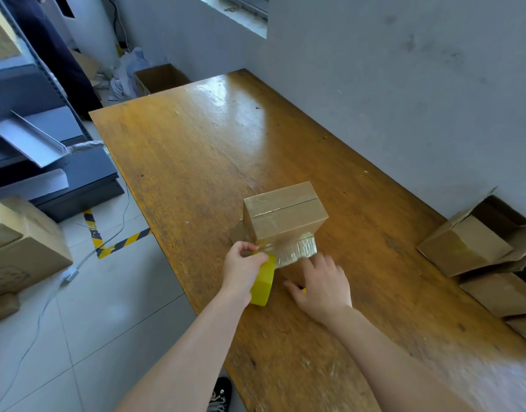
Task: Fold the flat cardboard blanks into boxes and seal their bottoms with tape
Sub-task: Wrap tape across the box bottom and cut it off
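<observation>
Box (282, 215): brown cardboard, squared up, standing on the near half of the counter with its closed flaps on top. Glossy clear tape lies over the seam and runs down the near face.
Strip of tape (297, 251): shiny and crinkled, stretched from the box's near face to the roll.
Tape roll (263, 288): a thick ring with yellow sides, held on edge just in front of the box.
Left hand (243, 272): fingers curled round the roll, thumb and fingertip pinching at its top where the strip leaves.
Right hand (321, 282): blurred, palm down, fingers spread and loose over the wood just beside the roll — gripping nothing I can make out.
Counter (196, 150): long wooden top, orange-brown, grainy and scuffed, with window glare at the far end.
Other boxes (464, 248): a heap of brown cartons at the right edge by the grey wall — some open, some crumpled.
</observation>
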Demonstrator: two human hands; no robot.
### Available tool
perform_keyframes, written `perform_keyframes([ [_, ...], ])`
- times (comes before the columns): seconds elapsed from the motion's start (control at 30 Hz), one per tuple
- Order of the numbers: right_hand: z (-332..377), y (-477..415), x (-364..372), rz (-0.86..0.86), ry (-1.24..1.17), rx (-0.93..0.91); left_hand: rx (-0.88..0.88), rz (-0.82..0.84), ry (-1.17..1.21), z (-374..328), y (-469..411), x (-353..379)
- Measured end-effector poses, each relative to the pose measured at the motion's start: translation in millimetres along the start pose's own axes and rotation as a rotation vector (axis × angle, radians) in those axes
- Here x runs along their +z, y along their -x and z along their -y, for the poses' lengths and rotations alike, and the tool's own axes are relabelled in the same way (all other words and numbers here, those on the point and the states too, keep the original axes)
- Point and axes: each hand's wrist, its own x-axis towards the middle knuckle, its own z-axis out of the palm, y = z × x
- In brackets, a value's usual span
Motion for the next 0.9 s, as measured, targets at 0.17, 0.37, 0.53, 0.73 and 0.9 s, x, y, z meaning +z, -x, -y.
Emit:
perform_keyframes([
  [0.17, 23.0, -48.3, -32.9, -0.436, -0.109, -0.201, 0.005, 0.017, -0.006, -2.0, 2.6, -1.3],
  [0.37, 26.0, -73.0, -25.8, -0.314, 0.020, -0.243, -0.002, -0.006, -0.057, -4.1, 1.3, -3.7],
  [0.53, 40.5, -81.5, -18.2, -0.210, 0.024, -0.163, -0.027, 0.003, -0.064, -6.4, -2.5, -8.1],
  [0.73, 36.3, -91.4, -28.7, -0.123, -0.049, -0.196, -0.054, 0.032, -0.059, -8.9, -4.0, -10.8],
  [0.9, 33.8, -92.3, -32.7, -0.117, -0.108, -0.200, -0.088, 0.025, -0.060, -10.7, -4.2, -8.2],
])
